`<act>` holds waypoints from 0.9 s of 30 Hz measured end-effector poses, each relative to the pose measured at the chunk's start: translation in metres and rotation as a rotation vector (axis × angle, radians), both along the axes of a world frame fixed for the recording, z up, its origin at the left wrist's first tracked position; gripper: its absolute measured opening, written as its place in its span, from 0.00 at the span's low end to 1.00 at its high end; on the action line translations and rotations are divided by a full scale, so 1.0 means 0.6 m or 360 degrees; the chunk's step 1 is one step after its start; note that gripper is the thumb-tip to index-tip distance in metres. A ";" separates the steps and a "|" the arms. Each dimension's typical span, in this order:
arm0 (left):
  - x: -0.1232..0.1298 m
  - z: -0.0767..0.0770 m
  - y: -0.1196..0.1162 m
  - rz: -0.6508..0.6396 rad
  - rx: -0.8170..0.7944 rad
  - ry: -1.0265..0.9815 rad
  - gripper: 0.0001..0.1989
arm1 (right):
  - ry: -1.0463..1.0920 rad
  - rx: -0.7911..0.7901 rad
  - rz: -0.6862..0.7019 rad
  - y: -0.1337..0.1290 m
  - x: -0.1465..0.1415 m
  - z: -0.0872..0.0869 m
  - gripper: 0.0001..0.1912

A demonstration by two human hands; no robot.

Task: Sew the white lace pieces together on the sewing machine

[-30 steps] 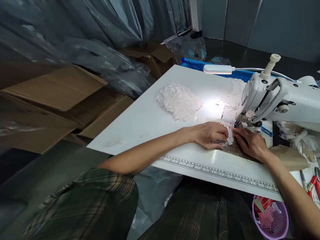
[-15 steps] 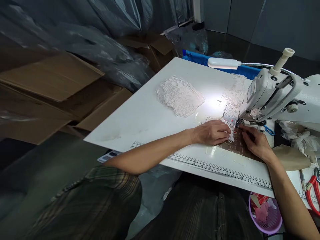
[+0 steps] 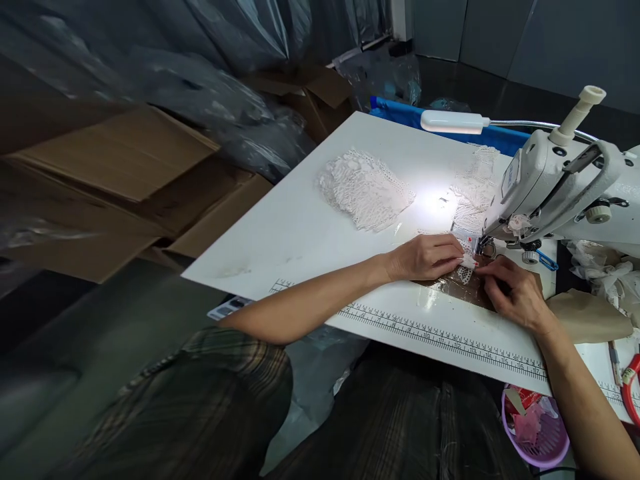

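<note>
A strip of white lace point(image 3: 466, 272) lies at the front of the white sewing machine point(image 3: 525, 183), just left of its presser foot. My left hand point(image 3: 429, 257) is closed on the lace from the left, fingers bent over its edge. From the right, my right hand point(image 3: 510, 288) has its fingertips together at the lace's right edge, beside a small red-and-white bit. A brown plate point(image 3: 463, 291) lies under both hands. More lace point(image 3: 473, 193) rests behind the needle area, and a heap of white lace point(image 3: 367, 190) lies to the left.
The white table point(image 3: 280, 247) has a printed ruler along its front edge. A lamp point(image 3: 453, 122) hangs over the back. Tan fabric point(image 3: 590, 317), a blue clip point(image 3: 547, 260) and red-handled scissors point(image 3: 631, 390) lie right. A purple basket point(image 3: 543, 450) stands below; cardboard boxes point(image 3: 120, 160) are at left.
My right hand has drawn back from the presser foot toward me and meets the lace near my left fingertips. The lace edge is now folded between the hands. The view has shifted slightly.
</note>
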State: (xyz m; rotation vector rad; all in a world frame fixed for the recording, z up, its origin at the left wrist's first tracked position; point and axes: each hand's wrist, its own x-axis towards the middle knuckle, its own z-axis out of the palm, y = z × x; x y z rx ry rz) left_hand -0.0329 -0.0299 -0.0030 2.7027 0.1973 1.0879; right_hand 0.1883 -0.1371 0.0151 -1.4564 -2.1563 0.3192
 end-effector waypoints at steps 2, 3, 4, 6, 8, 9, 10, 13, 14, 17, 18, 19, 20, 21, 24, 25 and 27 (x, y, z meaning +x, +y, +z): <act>-0.001 0.002 -0.001 0.0015 -0.0043 -0.0034 0.11 | -0.0026 -0.0024 0.0138 -0.002 -0.003 0.002 0.16; -0.001 0.003 -0.001 0.0021 -0.0034 -0.0023 0.12 | -0.0062 -0.0035 0.0174 -0.002 -0.005 0.002 0.17; -0.001 0.004 -0.001 0.0020 0.0000 0.0006 0.12 | -0.0093 -0.0045 0.0189 -0.002 -0.006 0.001 0.17; -0.002 0.006 -0.002 0.0002 0.0115 0.0092 0.12 | -0.0114 -0.0061 0.0183 -0.002 -0.008 -0.001 0.17; -0.002 0.006 -0.003 -0.0022 0.0226 0.0162 0.12 | -0.0097 -0.0067 0.0177 -0.001 -0.007 -0.002 0.17; -0.002 0.006 -0.004 -0.0031 0.0259 0.0188 0.12 | -0.0090 -0.0067 0.0177 -0.001 -0.007 -0.003 0.17; -0.001 0.006 -0.004 -0.0040 0.0277 0.0210 0.12 | -0.0083 -0.0066 0.0185 -0.001 -0.005 -0.002 0.17; 0.000 0.003 -0.004 -0.0054 0.0277 0.0279 0.11 | -0.0007 -0.0013 0.0196 0.000 0.000 0.000 0.16; 0.001 0.001 -0.003 -0.0059 0.0269 0.0294 0.10 | 0.0018 0.0026 0.0174 0.001 0.003 0.001 0.16; 0.001 -0.002 -0.001 -0.0080 0.0229 0.0294 0.10 | -0.0054 0.0122 0.0013 0.003 0.008 0.000 0.19; 0.000 -0.003 -0.001 -0.0087 0.0215 0.0287 0.10 | -0.0121 0.0123 -0.0031 0.004 0.008 -0.002 0.20; 0.000 -0.003 -0.001 -0.0093 0.0200 0.0278 0.10 | -0.0189 0.0114 -0.0057 0.005 0.009 -0.004 0.20; 0.000 -0.004 -0.001 -0.0094 0.0185 0.0267 0.10 | -0.0248 0.0097 -0.0067 0.005 0.009 -0.006 0.20; 0.000 -0.004 -0.001 -0.0091 0.0172 0.0251 0.10 | -0.0291 0.0080 -0.0065 0.005 0.008 -0.008 0.20; 0.000 -0.005 -0.001 -0.0094 0.0158 0.0172 0.09 | -0.0334 0.0065 -0.0051 0.005 0.007 -0.012 0.21; 0.000 -0.006 -0.001 -0.0102 0.0158 0.0149 0.09 | -0.0338 0.0065 -0.0051 0.005 0.007 -0.012 0.21; -0.001 -0.007 0.000 -0.0122 0.0154 0.0146 0.09 | -0.0344 0.0065 -0.0050 0.005 0.006 -0.011 0.21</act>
